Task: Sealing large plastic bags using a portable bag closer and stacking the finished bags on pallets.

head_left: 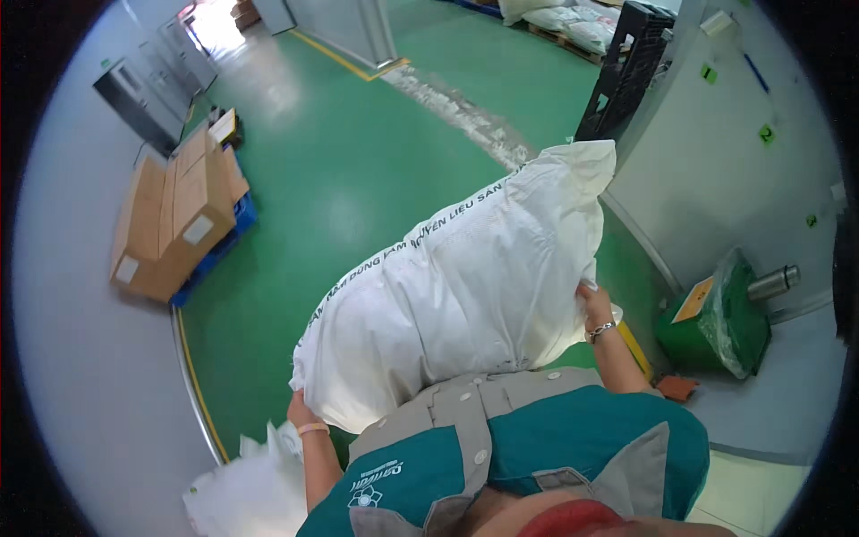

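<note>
A large, full white woven sack (456,286) with dark printing along its far side lies across my front, lifted off the floor and resting against my body. Its right end reaches higher and farther away than its left end. My left hand (302,412) grips the lower left corner, its fingers partly hidden by the sack. On the other side my right hand (596,307), with a bracelet at the wrist, is closed on the right edge, where the cloth bunches up.
Cardboard boxes (179,215) sit on a blue pallet (215,255) along the left wall. More white sacking (246,492) lies at lower left. To the right stand a green bin (716,331) with a plastic liner and an upright black plastic pallet (622,72). Sacks (573,27) are stacked far back.
</note>
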The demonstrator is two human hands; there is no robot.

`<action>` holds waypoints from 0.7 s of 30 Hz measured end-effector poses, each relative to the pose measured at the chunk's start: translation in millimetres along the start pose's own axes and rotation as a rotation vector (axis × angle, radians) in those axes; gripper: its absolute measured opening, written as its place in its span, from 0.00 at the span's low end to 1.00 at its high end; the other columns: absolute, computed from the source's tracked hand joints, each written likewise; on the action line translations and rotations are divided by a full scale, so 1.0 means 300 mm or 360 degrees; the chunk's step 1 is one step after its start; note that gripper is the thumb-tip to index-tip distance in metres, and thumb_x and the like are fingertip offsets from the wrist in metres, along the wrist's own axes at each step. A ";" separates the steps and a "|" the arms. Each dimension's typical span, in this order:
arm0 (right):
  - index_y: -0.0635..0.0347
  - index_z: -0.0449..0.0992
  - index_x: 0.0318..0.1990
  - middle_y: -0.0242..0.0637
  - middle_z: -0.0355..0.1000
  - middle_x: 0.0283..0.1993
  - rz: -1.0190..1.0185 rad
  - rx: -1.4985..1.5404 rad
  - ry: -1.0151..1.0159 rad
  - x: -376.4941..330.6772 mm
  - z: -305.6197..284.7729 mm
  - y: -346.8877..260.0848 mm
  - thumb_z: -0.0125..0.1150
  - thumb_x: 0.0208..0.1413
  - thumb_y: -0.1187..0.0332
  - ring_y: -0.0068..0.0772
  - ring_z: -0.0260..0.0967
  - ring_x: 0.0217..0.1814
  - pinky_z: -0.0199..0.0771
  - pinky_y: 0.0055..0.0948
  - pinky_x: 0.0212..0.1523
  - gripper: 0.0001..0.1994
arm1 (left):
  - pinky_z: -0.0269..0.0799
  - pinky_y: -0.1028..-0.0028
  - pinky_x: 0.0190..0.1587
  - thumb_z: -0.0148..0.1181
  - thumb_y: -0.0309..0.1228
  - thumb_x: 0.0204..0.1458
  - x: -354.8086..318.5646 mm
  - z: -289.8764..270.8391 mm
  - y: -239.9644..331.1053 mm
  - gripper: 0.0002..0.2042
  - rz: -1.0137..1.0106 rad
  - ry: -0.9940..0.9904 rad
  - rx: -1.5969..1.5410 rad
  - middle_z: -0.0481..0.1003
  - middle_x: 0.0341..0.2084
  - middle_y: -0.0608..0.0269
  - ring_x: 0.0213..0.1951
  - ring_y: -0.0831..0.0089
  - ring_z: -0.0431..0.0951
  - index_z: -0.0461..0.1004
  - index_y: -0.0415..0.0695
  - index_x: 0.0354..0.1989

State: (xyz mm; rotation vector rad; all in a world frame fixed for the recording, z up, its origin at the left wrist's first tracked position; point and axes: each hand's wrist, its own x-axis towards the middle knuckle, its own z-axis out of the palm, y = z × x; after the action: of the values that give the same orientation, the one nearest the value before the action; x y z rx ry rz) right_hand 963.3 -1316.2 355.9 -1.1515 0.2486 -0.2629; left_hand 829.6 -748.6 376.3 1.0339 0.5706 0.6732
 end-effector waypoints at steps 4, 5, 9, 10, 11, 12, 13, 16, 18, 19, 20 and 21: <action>0.66 0.71 0.36 0.36 0.70 0.32 -0.0116 -0.0161 0.0063 -0.264 0.006 0.098 0.54 0.42 0.70 0.29 0.67 0.31 0.67 0.27 0.33 0.13 | 0.69 0.71 0.31 0.48 0.30 0.43 -0.126 -0.309 0.038 0.13 -0.0007 0.0149 0.0039 0.72 0.28 0.58 0.29 0.67 0.73 0.70 0.34 0.34; 0.66 0.71 0.36 0.37 0.70 0.31 0.0009 -0.0242 0.0064 -0.280 0.070 -0.015 0.53 0.44 0.70 0.30 0.67 0.31 0.67 0.26 0.32 0.11 | 0.69 0.71 0.31 0.48 0.30 0.43 -0.167 -0.308 0.065 0.13 -0.0067 0.0173 0.0017 0.72 0.28 0.57 0.29 0.68 0.72 0.71 0.33 0.33; 0.69 0.68 0.41 0.39 0.70 0.36 -0.0222 0.0198 -0.0132 -0.286 0.122 -0.088 0.52 0.45 0.72 0.32 0.67 0.35 0.67 0.28 0.37 0.14 | 0.69 0.71 0.31 0.49 0.30 0.43 -0.171 -0.282 0.095 0.12 0.0293 0.0154 -0.0012 0.72 0.27 0.56 0.29 0.67 0.73 0.71 0.33 0.32; 0.69 0.66 0.43 0.40 0.69 0.38 -0.0218 0.0240 -0.0134 -0.287 0.138 -0.121 0.52 0.45 0.72 0.33 0.67 0.37 0.67 0.28 0.38 0.16 | 0.70 0.71 0.31 0.49 0.30 0.43 -0.165 -0.271 0.126 0.12 0.0235 0.0089 -0.0128 0.72 0.27 0.56 0.29 0.67 0.73 0.71 0.33 0.31; 0.69 0.66 0.43 0.40 0.69 0.38 -0.0242 0.0241 -0.0126 -0.275 0.136 -0.126 0.52 0.45 0.72 0.33 0.67 0.37 0.67 0.28 0.38 0.16 | 0.70 0.71 0.31 0.49 0.30 0.42 -0.155 -0.250 0.142 0.12 0.0169 0.0017 -0.0247 0.72 0.27 0.56 0.29 0.67 0.73 0.71 0.32 0.30; 0.69 0.65 0.44 0.40 0.69 0.39 -0.0244 0.0164 -0.0092 -0.260 0.129 -0.116 0.52 0.45 0.72 0.33 0.67 0.38 0.67 0.29 0.39 0.17 | 0.70 0.71 0.31 0.49 0.30 0.42 -0.138 -0.228 0.138 0.12 0.0167 -0.0007 -0.0263 0.72 0.27 0.56 0.29 0.67 0.73 0.71 0.32 0.30; 0.69 0.64 0.45 0.41 0.68 0.40 -0.0248 0.0089 -0.0055 -0.244 0.121 -0.112 0.52 0.45 0.73 0.34 0.67 0.39 0.67 0.30 0.40 0.18 | 0.70 0.71 0.31 0.49 0.30 0.42 -0.122 -0.212 0.125 0.11 0.0223 -0.0012 -0.0235 0.72 0.27 0.56 0.29 0.66 0.73 0.71 0.33 0.29; 0.68 0.64 0.45 0.40 0.69 0.38 -0.0230 0.0051 -0.0033 -0.205 0.122 -0.112 0.52 0.44 0.73 0.32 0.67 0.38 0.67 0.28 0.39 0.18 | 0.70 0.71 0.31 0.50 0.30 0.42 -0.051 -0.155 0.098 0.12 0.0229 -0.0047 -0.0217 0.72 0.27 0.56 0.29 0.66 0.73 0.71 0.33 0.29; 0.68 0.67 0.43 0.37 0.70 0.36 -0.0185 0.0028 0.0013 -0.199 0.149 -0.115 0.52 0.44 0.73 0.29 0.67 0.36 0.67 0.27 0.37 0.16 | 0.70 0.71 0.31 0.50 0.31 0.42 0.002 -0.094 0.108 0.12 0.0193 -0.0086 -0.0219 0.72 0.27 0.56 0.29 0.66 0.73 0.71 0.33 0.30; 0.68 0.67 0.43 0.37 0.70 0.36 -0.0206 0.0042 0.0030 -0.194 0.142 -0.108 0.52 0.44 0.73 0.29 0.67 0.36 0.67 0.27 0.37 0.16 | 0.70 0.71 0.31 0.50 0.31 0.41 -0.001 -0.050 0.102 0.13 0.0192 -0.0032 -0.0127 0.72 0.28 0.55 0.29 0.66 0.73 0.71 0.32 0.30; 0.67 0.68 0.41 0.37 0.70 0.36 -0.0179 0.0036 0.0112 -0.186 0.130 -0.092 0.52 0.43 0.73 0.29 0.67 0.35 0.67 0.26 0.36 0.15 | 0.69 0.71 0.31 0.51 0.31 0.41 -0.001 -0.010 0.108 0.13 0.0191 0.0024 -0.0033 0.72 0.28 0.55 0.29 0.66 0.73 0.71 0.32 0.31; 0.67 0.69 0.40 0.36 0.70 0.35 -0.0143 0.0023 0.0190 -0.184 0.118 -0.066 0.53 0.43 0.73 0.28 0.66 0.34 0.66 0.26 0.35 0.14 | 0.69 0.71 0.31 0.51 0.31 0.41 -0.019 0.017 0.141 0.13 0.0190 0.0006 -0.0034 0.72 0.28 0.55 0.29 0.66 0.73 0.71 0.32 0.31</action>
State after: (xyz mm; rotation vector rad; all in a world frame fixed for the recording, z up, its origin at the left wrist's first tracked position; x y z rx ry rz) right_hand 921.3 -1275.0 391.0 -1.1358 0.2997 -0.4128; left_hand 819.5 -741.0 417.3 1.0527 0.5069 0.7850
